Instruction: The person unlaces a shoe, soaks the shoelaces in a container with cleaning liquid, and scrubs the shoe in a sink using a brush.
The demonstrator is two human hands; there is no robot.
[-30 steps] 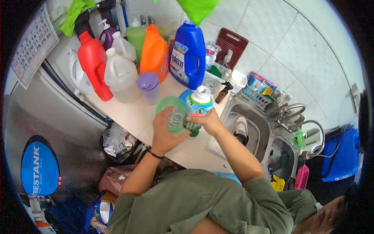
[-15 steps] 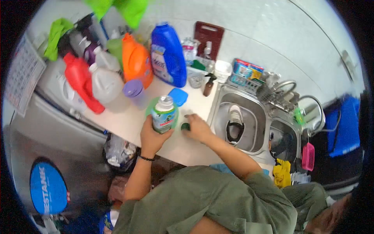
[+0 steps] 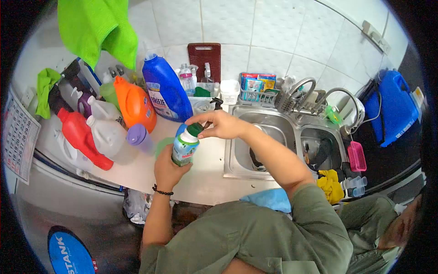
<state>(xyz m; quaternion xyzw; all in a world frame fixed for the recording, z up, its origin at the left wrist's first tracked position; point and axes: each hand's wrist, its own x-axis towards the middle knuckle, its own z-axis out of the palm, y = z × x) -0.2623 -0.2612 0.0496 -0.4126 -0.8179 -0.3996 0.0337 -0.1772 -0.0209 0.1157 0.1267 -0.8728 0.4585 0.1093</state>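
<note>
My left hand (image 3: 167, 168) is wrapped round a small bottle (image 3: 184, 150) with a white neck and a blue and green label, held above the white counter (image 3: 207, 176). Between the fingers of my right hand (image 3: 221, 125) is a dark green cap (image 3: 195, 129), tilted at the bottle's mouth. Whether the cap is seated on the neck I cannot tell. A blue lid (image 3: 180, 130) shows partly behind the bottle, beside a pale green round shape (image 3: 163, 145). My right hand partly hides a spray bottle (image 3: 216, 103).
Large jugs, among them orange (image 3: 135, 105), blue (image 3: 166, 89) and red (image 3: 82, 137), stand or lean at the left with a purple cup (image 3: 139, 138). To the right is a steel double sink (image 3: 232, 157), a shoe (image 3: 256, 160) in its left basin. Another person (image 3: 376, 228) is at lower right.
My right hand has lifted the green cap from the counter and brought it left to the bottle's mouth. My left hand still holds the bottle. The camera view has shifted.
</note>
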